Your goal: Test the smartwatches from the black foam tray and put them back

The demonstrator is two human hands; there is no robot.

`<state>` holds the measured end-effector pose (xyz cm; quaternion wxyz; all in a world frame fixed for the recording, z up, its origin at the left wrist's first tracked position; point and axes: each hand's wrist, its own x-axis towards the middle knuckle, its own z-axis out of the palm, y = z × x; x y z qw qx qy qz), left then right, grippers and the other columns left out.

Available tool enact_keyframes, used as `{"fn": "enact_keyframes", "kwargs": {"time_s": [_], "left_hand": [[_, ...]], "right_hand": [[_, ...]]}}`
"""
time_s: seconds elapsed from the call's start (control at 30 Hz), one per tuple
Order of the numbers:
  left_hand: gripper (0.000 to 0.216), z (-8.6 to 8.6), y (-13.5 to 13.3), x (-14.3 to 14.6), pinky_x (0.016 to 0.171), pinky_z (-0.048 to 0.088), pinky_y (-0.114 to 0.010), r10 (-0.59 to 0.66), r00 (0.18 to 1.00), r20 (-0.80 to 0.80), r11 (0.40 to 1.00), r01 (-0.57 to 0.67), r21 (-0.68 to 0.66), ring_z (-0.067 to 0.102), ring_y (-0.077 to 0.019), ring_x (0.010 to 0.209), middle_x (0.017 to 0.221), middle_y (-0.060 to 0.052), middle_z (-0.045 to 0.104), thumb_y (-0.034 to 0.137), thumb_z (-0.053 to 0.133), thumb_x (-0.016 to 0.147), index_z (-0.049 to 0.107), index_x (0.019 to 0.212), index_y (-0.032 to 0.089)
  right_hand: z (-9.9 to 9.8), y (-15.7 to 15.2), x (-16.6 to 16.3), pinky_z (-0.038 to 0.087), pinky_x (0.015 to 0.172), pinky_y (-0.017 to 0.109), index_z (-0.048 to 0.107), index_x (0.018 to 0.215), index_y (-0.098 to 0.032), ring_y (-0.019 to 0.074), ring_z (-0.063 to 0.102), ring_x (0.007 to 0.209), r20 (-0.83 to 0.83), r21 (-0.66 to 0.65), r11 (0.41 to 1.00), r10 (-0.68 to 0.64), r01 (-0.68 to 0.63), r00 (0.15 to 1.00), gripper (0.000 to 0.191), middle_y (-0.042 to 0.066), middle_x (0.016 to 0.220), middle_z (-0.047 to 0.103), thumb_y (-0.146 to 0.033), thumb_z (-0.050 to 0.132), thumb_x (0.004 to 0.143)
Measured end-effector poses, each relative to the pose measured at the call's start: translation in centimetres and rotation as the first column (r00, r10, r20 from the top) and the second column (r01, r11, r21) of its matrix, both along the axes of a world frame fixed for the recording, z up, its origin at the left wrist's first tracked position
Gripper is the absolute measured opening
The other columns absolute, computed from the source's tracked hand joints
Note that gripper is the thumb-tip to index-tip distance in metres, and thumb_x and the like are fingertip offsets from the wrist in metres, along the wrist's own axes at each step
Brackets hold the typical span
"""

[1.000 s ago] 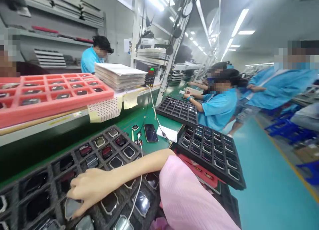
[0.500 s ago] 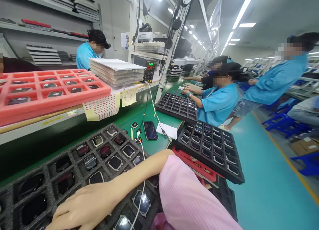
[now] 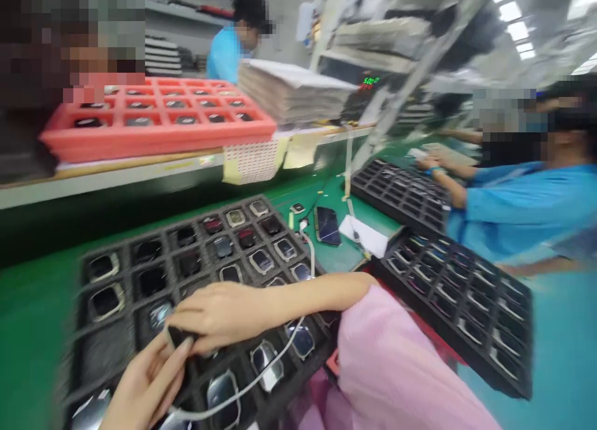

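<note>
My right hand point(image 3: 219, 315) reaches in from the right, pink sleeve behind it, and curls over a small dark watch body point(image 3: 180, 338). From the bottom edge my left hand point(image 3: 144, 386) comes up, its fingertips pressed on the same watch body. Both hands hover over a black foam tray point(image 3: 124, 259) with several watch bodies in its cells. A white cable point(image 3: 280, 361) runs across the tray and ends under my left hand. The picture is smeared by motion.
A phone point(image 3: 327, 225) and white paper point(image 3: 366, 236) lie on the green bench. More black trays point(image 3: 466, 299) sit to the right by a co-worker in blue point(image 3: 522, 206). A red tray point(image 3: 153, 138) and a paper stack point(image 3: 289, 94) stand on the shelf behind.
The view has swung left and down. My left hand has come into view from below and meets my right hand at a dark watch body. My right hand has drawn back up the tray.
</note>
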<state>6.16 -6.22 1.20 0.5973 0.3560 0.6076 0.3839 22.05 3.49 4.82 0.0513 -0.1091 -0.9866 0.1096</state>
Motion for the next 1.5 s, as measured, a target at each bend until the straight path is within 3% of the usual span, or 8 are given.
{"fn": "enact_keyframes", "kwargs": {"time_s": [0.07, 0.13, 0.43, 0.63, 1.5], "left_hand": [[0.041, 0.0, 0.6, 0.0, 0.031, 0.022, -0.015, -0.094, 0.994, 0.060, 0.995, 0.092, 0.040, 0.029, -0.0034, 0.030, 0.041, 0.011, 0.039, 0.050, 0.072, 0.072, 0.059, 0.094, 0.017], [0.039, 0.1, 1.3, -0.2, 0.031, 0.019, -0.014, -0.176, 0.981, 0.086, 0.982, 0.170, 0.078, 0.026, -0.0029, 0.029, 0.038, 0.013, 0.036, 0.047, 0.068, 0.076, 0.056, 0.095, 0.014], [0.031, 0.5, 1.9, -1.7, 0.029, 0.018, -0.015, -0.172, 0.962, 0.210, 0.975, 0.136, 0.177, 0.030, -0.0029, 0.029, 0.042, 0.012, 0.038, 0.041, 0.064, 0.081, 0.052, 0.087, 0.013], [0.028, 0.4, 1.7, -2.0, 0.028, 0.018, -0.015, -0.220, 0.950, 0.223, 0.965, 0.178, 0.195, 0.030, -0.0034, 0.029, 0.042, 0.012, 0.038, 0.039, 0.062, 0.082, 0.053, 0.089, 0.014], [0.032, 0.5, 1.3, -2.1, 0.028, 0.020, -0.014, -0.245, 0.956, 0.160, 0.963, 0.221, 0.155, 0.032, -0.0035, 0.030, 0.043, 0.012, 0.038, 0.038, 0.059, 0.086, 0.051, 0.103, 0.012]], "right_hand": [[0.2, 0.3, 0.1, 0.045, 0.095, 0.031, 0.050, 0.124, -0.004, 0.0233, 0.056, 0.112, -0.044, -0.033, 0.999, 0.019, -0.020, 0.999, 0.040, 0.014, 0.122, 0.060, -0.030, 0.053, 0.093], [0.0, 0.7, 0.1, 0.046, 0.095, 0.034, 0.050, 0.123, -0.005, 0.0245, 0.057, 0.111, -0.109, -0.076, 0.997, 0.002, -0.010, 0.994, 0.041, 0.015, 0.119, 0.062, -0.029, 0.057, 0.091], [-1.6, 1.3, -1.0, 0.054, 0.085, 0.038, 0.053, 0.121, -0.016, 0.0221, 0.063, 0.102, -0.267, -0.312, 0.950, -0.087, 0.000, 0.960, 0.038, 0.011, 0.109, 0.065, -0.026, 0.062, 0.085], [-2.0, 0.6, -1.0, 0.053, 0.084, 0.040, 0.055, 0.118, -0.015, 0.0234, 0.064, 0.097, -0.318, -0.295, 0.954, -0.146, 0.049, 0.937, 0.039, 0.011, 0.104, 0.067, -0.024, 0.065, 0.081], [-2.1, 0.5, -1.0, 0.054, 0.077, 0.036, 0.054, 0.117, -0.016, 0.0216, 0.064, 0.090, -0.345, -0.323, 0.946, -0.132, 0.015, 0.929, 0.037, 0.009, 0.100, 0.067, -0.027, 0.064, 0.083]]}}
